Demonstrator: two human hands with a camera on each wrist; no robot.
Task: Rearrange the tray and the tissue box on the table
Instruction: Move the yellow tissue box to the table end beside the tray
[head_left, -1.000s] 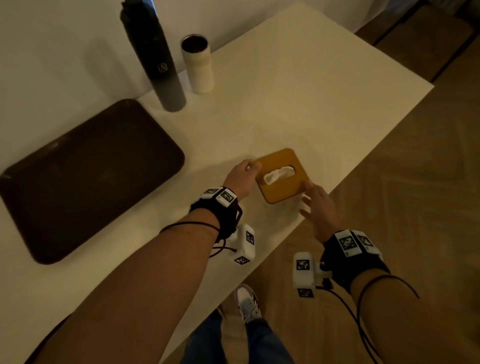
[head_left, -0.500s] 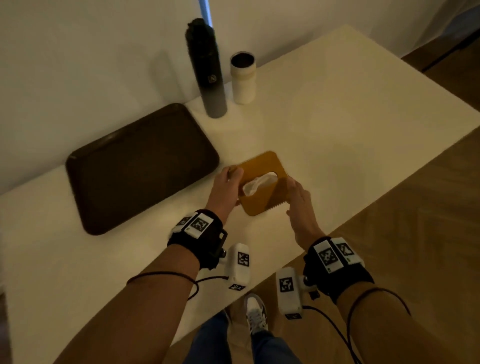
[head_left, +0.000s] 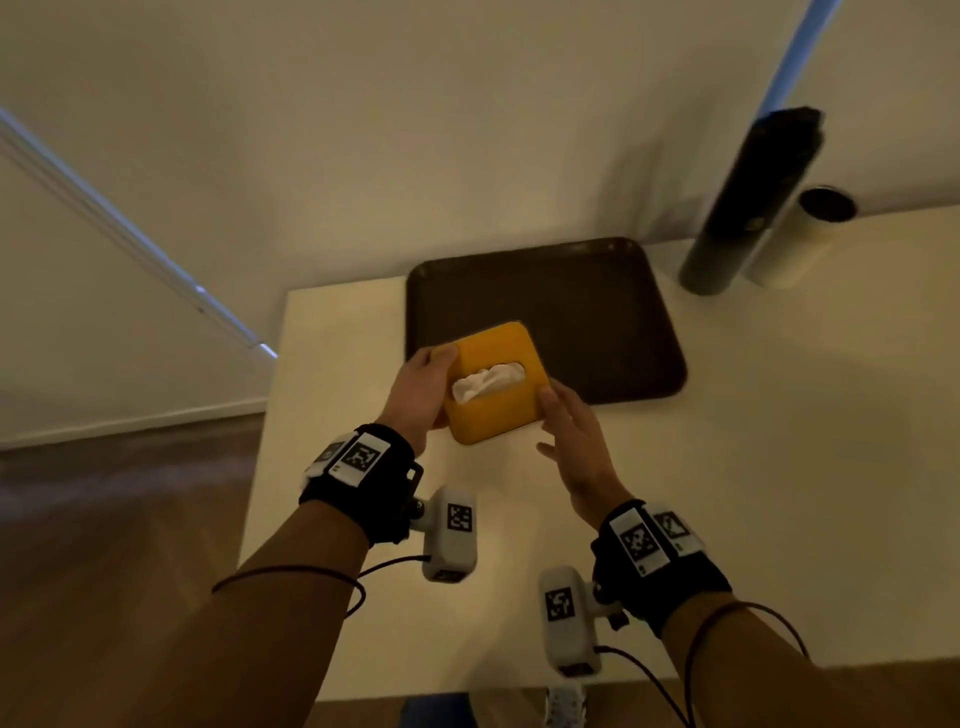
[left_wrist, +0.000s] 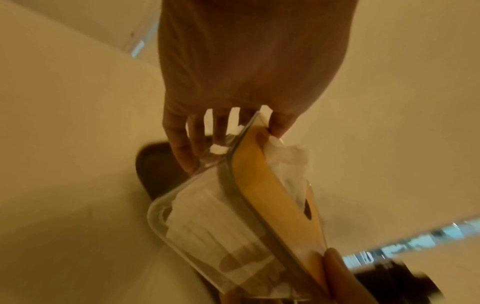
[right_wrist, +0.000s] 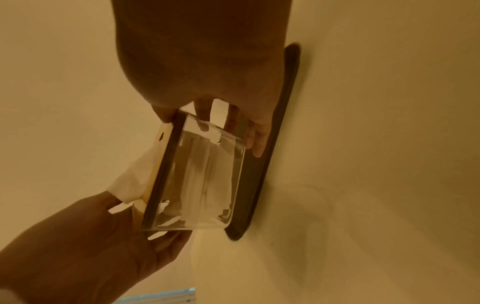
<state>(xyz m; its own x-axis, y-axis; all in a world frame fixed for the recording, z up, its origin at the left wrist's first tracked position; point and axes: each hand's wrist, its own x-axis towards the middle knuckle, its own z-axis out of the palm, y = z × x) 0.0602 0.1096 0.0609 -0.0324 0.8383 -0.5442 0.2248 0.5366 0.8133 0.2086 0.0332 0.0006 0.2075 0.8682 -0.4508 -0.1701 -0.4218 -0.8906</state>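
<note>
The tissue box (head_left: 493, 384) has an orange lid, clear walls and white tissue poking out of its slot. Both hands hold it up in the air over the near left corner of the dark brown tray (head_left: 582, 317). My left hand (head_left: 423, 387) grips its left side, thumb on the lid. My right hand (head_left: 569, 431) grips its right side. In the left wrist view the tissue box (left_wrist: 233, 222) hangs tilted, with fingers (left_wrist: 182, 142) under its clear wall. In the right wrist view the tissue box (right_wrist: 205, 176) is beside the tray (right_wrist: 270, 144).
A tall black bottle (head_left: 748, 202) and a white cup (head_left: 800, 239) stand at the back right, close to the tray's far corner. The white table (head_left: 779, 467) ends at its left edge by the tray, with wooden floor (head_left: 104, 519) beyond.
Both hands have lifted the tissue box off the table near its front edge and carried it left toward the tray. The head view has swung left.
</note>
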